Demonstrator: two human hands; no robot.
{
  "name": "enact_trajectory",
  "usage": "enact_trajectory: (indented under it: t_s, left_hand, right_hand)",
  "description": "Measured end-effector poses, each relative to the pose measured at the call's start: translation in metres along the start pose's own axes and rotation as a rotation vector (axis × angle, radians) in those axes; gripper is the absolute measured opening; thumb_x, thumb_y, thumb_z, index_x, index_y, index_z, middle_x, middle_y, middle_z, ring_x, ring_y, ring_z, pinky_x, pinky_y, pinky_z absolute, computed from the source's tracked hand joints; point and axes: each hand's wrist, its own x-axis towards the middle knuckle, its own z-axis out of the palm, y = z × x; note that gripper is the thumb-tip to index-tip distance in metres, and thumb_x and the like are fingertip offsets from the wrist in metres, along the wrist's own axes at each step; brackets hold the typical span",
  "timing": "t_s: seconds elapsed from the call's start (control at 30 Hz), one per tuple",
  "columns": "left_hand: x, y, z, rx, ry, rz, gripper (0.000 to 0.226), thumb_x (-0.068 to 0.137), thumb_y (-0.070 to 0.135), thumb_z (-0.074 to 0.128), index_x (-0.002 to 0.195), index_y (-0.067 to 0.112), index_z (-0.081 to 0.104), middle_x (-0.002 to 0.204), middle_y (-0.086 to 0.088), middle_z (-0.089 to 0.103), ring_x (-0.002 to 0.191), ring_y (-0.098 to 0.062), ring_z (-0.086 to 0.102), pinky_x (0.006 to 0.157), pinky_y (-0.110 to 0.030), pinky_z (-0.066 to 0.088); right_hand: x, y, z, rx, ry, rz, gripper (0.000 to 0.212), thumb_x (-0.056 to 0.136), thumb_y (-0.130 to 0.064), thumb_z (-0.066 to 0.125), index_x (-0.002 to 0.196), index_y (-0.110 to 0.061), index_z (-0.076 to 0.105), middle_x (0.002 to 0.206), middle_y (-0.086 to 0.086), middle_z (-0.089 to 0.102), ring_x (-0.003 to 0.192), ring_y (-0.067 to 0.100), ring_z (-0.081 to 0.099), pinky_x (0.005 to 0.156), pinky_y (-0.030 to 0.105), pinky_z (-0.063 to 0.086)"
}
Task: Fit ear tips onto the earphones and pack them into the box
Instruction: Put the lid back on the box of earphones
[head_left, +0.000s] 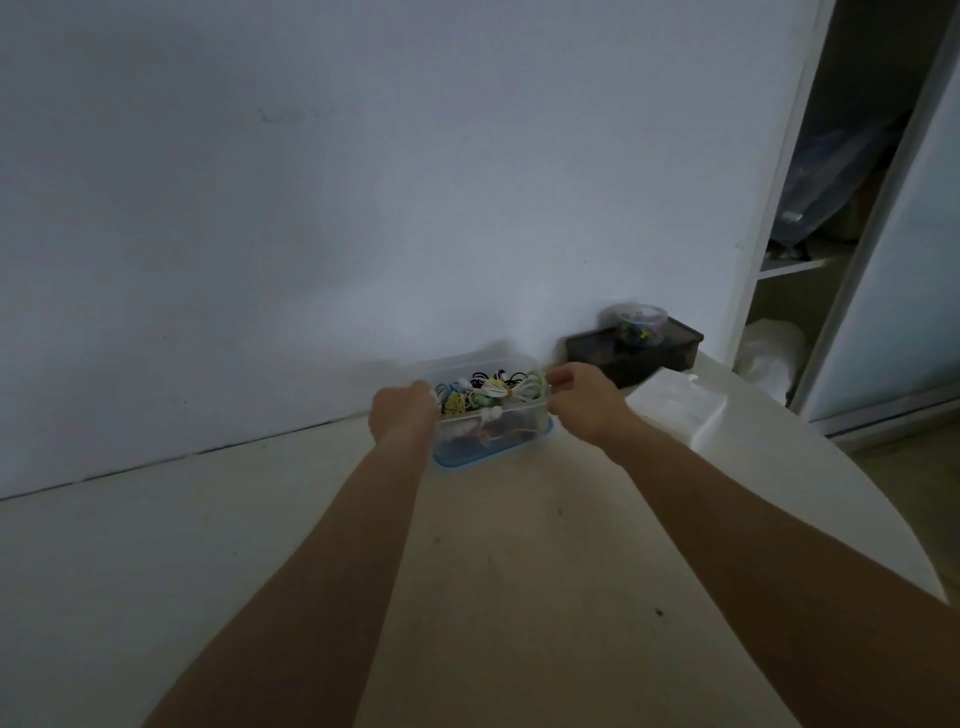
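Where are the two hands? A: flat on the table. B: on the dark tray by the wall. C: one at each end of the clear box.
C: the left hand and the right hand grip opposite ends of the box of earphones.

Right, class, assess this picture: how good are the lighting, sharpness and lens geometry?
Head view: dim, bluish light with soft shadows; the earphones in the clear box, gripped by the left hand and right hand, look blurred; the wide lens slants the cupboard frame.
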Motion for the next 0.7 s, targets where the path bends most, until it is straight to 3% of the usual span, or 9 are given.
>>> enact_trajectory:
  t_s: [0.07,0.13,0.23,0.33,0.43,0.57,0.63,0.7]
  left_hand:
    - [0.006,-0.002,-0.006,-0.140,-0.051,-0.067,0.027,0.093,0.010,0.054,0.117,0.004,0.065,0.116,-0.016,0.065,0.094,-0.025,0.062,0.071,-0.026,0.044]
    - [0.008,-0.006,-0.011,-0.182,-0.092,-0.056,0.030,0.089,0.009,0.059,0.118,0.004,0.065,0.105,-0.014,0.061,0.070,-0.021,0.052,0.065,-0.024,0.042]
    - [0.009,-0.009,-0.015,-0.284,-0.043,-0.109,0.002,0.083,0.007,0.061,0.082,0.008,0.062,0.085,-0.013,0.059,0.062,-0.022,0.051,0.072,-0.037,0.048]
    - [0.012,-0.009,-0.016,-0.353,-0.051,-0.146,0.010,0.072,0.005,0.062,0.063,0.009,0.060,0.077,-0.016,0.059,0.072,-0.027,0.057,0.064,-0.041,0.044]
    - [0.012,-0.006,-0.012,-0.391,-0.122,-0.137,0.002,0.073,0.010,0.061,0.074,0.010,0.063,0.085,-0.015,0.062,0.077,-0.030,0.060,0.062,-0.040,0.047]
    - [0.012,-0.006,-0.010,-0.442,-0.207,-0.064,0.028,0.085,0.016,0.067,0.112,0.019,0.059,0.105,-0.010,0.063,0.089,-0.031,0.065,0.063,-0.036,0.054]
    - [0.014,-0.009,-0.014,-0.465,-0.312,-0.071,0.034,0.086,0.014,0.072,0.116,0.018,0.056,0.107,-0.010,0.063,0.086,-0.031,0.065,0.065,-0.037,0.056]
    - [0.016,-0.012,-0.020,-0.466,-0.399,-0.079,0.035,0.085,0.014,0.075,0.115,0.017,0.056,0.112,-0.011,0.063,0.086,-0.030,0.066,0.067,-0.039,0.058]
  right_hand:
    - [0.004,0.010,-0.003,0.165,-0.019,0.063,0.035,0.085,0.008,0.054,0.116,-0.004,0.064,0.101,0.011,0.070,0.096,0.026,0.066,0.083,0.040,0.056]
    - [0.005,0.016,-0.002,0.256,-0.046,0.084,0.036,0.086,0.014,0.053,0.114,-0.005,0.066,0.096,0.010,0.070,0.088,0.023,0.065,0.069,0.030,0.052]
    - [0.007,0.017,0.009,0.231,-0.031,0.056,0.022,0.088,0.003,0.065,0.097,-0.017,0.067,0.095,0.008,0.069,0.085,0.020,0.063,0.067,0.027,0.047]
    - [0.013,0.020,0.023,-0.049,0.019,0.045,0.020,0.085,-0.006,0.072,0.102,-0.016,0.066,0.097,0.004,0.061,0.088,0.019,0.058,0.072,0.030,0.046]
    - [0.018,0.021,0.028,-0.184,0.019,0.088,0.029,0.082,-0.010,0.074,0.109,-0.012,0.063,0.102,0.007,0.065,0.093,0.023,0.061,0.079,0.035,0.052]
    - [0.021,0.014,0.027,-0.340,0.004,0.092,0.009,0.082,-0.008,0.072,0.085,-0.007,0.064,0.083,0.011,0.067,0.075,0.024,0.059,0.065,0.032,0.047]
    - [0.021,0.013,0.025,-0.387,-0.010,0.107,0.008,0.084,-0.007,0.069,0.082,-0.005,0.062,0.071,0.007,0.058,0.073,0.025,0.056,0.064,0.032,0.043]
    - [0.024,0.013,0.023,-0.394,-0.028,0.125,0.009,0.086,-0.009,0.066,0.090,-0.001,0.064,0.072,0.006,0.054,0.076,0.025,0.055,0.066,0.032,0.042]
